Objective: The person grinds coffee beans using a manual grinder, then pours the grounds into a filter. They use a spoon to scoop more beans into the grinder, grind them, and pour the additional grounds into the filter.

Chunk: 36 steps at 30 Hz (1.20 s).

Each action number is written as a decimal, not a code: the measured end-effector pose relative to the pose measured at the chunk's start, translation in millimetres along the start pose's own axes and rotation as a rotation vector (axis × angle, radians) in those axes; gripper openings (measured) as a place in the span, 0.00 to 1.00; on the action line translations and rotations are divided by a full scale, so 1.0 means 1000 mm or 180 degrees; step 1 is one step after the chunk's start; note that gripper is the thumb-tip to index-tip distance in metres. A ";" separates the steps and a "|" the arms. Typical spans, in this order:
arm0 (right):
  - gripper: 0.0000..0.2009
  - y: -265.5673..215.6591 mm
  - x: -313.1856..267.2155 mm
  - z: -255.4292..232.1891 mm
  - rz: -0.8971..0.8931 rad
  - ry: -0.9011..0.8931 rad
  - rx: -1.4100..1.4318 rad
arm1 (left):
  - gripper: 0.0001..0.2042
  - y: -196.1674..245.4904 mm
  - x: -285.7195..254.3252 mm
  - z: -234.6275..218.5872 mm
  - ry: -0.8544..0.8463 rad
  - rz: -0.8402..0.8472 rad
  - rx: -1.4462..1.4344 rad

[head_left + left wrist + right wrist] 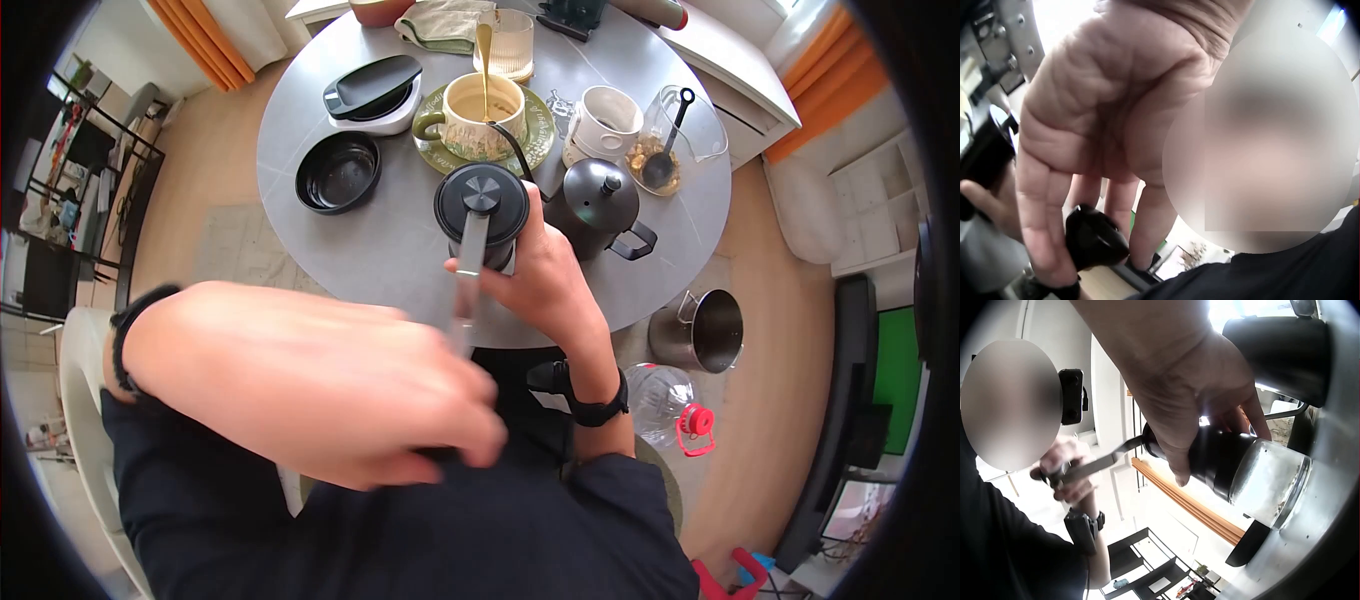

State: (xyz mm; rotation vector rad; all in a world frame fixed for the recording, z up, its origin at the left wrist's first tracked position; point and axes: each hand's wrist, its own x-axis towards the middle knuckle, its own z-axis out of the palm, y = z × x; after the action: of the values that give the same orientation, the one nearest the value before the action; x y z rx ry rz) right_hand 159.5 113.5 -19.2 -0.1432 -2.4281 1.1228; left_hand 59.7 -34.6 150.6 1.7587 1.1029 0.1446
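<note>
A hand coffee grinder [482, 195] with a black lid and a long metal crank stands at the table's near edge, its crank pointing toward the person. My right hand [548, 280] grips the grinder's dark body. In the right wrist view, the grinder's clear lower jar [1269, 484] shows below that hand, at the tabletop. My left hand [330, 375], blurred in the head view, holds the far end of the crank. The left wrist view shows its fingers around the black crank knob [1094, 237].
Right of the grinder stands a black gooseneck kettle [600, 195]. Behind it, a mug [470, 125] with a gold spoon sits on a green plate [545, 130]. A black dish [308, 187] lies left. A steel pot [680, 335] and a water bottle [660, 405] stand beyond the table edge.
</note>
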 end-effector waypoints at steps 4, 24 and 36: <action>0.38 -0.006 0.002 -0.001 -0.0199 0.0189 -0.0141 | 0.11 -0.034 -0.064 0.005 0.0867 -0.0363 -0.0581; 0.38 -0.002 0.000 0.000 0.0070 -0.0030 -0.0038 | 0.26 -0.065 0.092 -0.120 0.2132 -0.0803 0.0589; 0.35 0.001 0.002 0.012 -0.0352 0.0279 0.0454 | 0.12 0.002 0.048 0.005 0.1095 0.0581 0.1001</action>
State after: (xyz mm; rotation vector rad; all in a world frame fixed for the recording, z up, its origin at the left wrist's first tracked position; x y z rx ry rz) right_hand 152.2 106.6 -25.4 -0.0123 -2.2419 1.2089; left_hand 91.0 -3.4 131.7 2.1736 1.2584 0.4174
